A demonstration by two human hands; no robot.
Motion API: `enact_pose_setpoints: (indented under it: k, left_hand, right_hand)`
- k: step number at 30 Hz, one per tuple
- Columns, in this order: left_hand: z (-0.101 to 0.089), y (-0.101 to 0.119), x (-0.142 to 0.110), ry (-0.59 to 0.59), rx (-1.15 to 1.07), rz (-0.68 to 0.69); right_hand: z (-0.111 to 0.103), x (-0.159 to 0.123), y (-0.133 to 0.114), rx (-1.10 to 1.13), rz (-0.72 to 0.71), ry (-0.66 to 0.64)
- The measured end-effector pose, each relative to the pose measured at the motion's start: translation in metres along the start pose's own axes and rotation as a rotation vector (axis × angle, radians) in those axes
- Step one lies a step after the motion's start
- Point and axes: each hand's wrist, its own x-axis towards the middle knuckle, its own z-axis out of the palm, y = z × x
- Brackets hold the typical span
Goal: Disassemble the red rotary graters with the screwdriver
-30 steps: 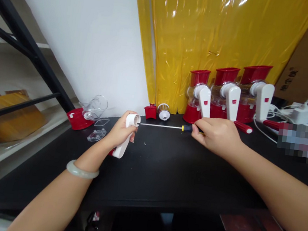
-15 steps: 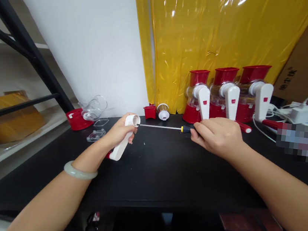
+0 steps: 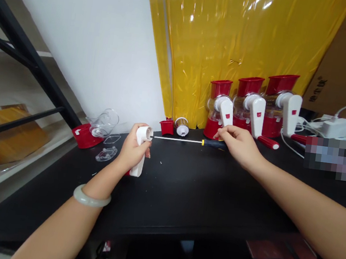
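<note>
My left hand is closed around a white crank handle with a red grip end, held upright above the black table. My right hand grips the black and yellow handle of a long screwdriver. Its thin shaft runs level to the left, and the tip sits at the round hub at the top of the white handle. A pale bangle circles my left wrist.
Three red and white hand-crank grinders stand in a row at the back before a yellow plastic sheet. A small red part, a metal drum, a clear bowl on a red base and clear plastic pieces lie at the left back. A white power strip sits right.
My left hand has turned the white handle more upright. My right hand has slid back along the screwdriver handle and opened its grip a little, tip still at the hub.
</note>
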Motion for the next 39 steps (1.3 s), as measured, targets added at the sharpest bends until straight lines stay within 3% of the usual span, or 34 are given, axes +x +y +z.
enact_pose_setpoints:
  k: [8, 13, 25, 39]
  left_hand:
    - [0.002, -0.001, -0.003, -0.049, 0.02, -0.049]
    - [0.005, 0.001, -0.003, -0.05, -0.019, -0.074]
    - [0.004, 0.007, -0.003, -0.137, -0.114, -0.182]
    - [-0.001, 0.014, -0.001, -0.221, -0.233, -0.399]
  right_hand:
    - [-0.012, -0.005, -0.01, -0.172, -0.044, -0.135]
    - [-0.01, -0.005, -0.009, -0.375, -0.235, 0.013]
    - [-0.01, -0.006, -0.004, -0.546, -0.637, 0.201]
    - [-0.017, -0.006, 0.002, -0.649, -0.888, 0.232]
